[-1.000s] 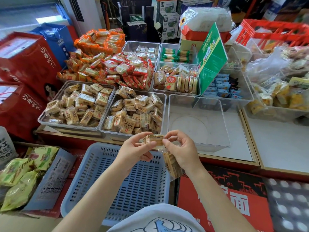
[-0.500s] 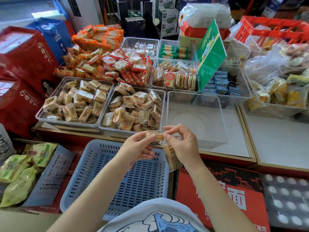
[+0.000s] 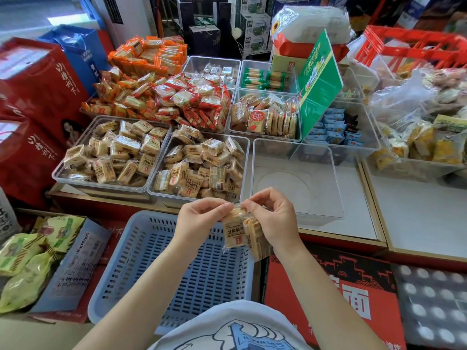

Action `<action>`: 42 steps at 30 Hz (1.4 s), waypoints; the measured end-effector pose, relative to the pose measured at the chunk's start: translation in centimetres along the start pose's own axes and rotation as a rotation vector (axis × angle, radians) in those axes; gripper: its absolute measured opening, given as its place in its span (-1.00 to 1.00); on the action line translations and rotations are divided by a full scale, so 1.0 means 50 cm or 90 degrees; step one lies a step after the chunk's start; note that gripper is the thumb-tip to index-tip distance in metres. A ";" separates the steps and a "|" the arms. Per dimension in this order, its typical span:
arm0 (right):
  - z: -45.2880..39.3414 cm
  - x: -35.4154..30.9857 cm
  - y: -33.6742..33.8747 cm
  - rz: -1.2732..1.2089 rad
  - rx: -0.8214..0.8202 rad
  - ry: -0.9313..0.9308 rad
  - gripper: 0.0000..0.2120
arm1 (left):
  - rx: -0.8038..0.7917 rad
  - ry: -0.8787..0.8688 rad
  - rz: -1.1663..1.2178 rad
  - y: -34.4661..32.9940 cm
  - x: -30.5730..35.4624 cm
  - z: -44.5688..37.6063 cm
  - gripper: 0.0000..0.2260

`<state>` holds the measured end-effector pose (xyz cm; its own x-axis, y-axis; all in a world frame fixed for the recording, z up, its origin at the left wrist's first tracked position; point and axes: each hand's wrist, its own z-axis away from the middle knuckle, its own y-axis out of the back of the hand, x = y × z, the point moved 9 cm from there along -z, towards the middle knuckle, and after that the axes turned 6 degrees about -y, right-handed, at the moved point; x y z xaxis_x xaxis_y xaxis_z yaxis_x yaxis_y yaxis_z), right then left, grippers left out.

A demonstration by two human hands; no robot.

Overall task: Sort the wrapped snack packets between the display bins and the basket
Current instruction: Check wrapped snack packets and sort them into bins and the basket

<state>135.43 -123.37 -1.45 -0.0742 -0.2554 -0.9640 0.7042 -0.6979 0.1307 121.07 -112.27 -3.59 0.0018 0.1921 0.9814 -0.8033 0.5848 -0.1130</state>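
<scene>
My left hand (image 3: 199,221) and my right hand (image 3: 274,218) meet above the right rim of the blue slotted basket (image 3: 177,269), whose floor is bare. Both pinch the top edge of a tan wrapped snack packet (image 3: 233,232), which hangs upright. A second packet (image 3: 256,242) hangs behind it under my right palm. Beyond my hands stand two clear bins of the same tan packets, one on the left (image 3: 111,152) and one in the middle (image 3: 202,168). A clear bin with nothing in it (image 3: 293,178) stands to their right.
Red and orange packets (image 3: 177,97) pile up behind the tan bins. A green sign (image 3: 318,82) leans over further bins of biscuits and blue packets (image 3: 333,130). Red gift bags (image 3: 38,97) stand left, green bags (image 3: 27,261) lie lower left, a red box (image 3: 328,286) sits lower right.
The packet held level between my fingertips has swung down to hang upright. My hands have stayed together at the basket's right rim.
</scene>
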 end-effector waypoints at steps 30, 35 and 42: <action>-0.010 0.017 -0.013 -0.123 -0.166 -0.129 -0.85 | -0.090 0.093 0.018 -0.020 -0.047 -0.002 -0.29; -0.022 0.019 0.006 -0.033 -0.124 -0.103 -0.87 | -0.107 0.097 0.035 -0.016 -0.048 0.003 -0.38; -0.021 -0.007 0.006 0.017 -0.069 -0.032 -0.81 | -0.215 0.150 -0.075 -0.041 -0.056 0.012 -0.35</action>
<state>136.42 -122.78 -1.30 -0.0871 -0.3081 -0.9473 0.7783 -0.6146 0.1283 122.36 -114.46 -6.00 0.2489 0.2604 0.9329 -0.5493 0.8313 -0.0855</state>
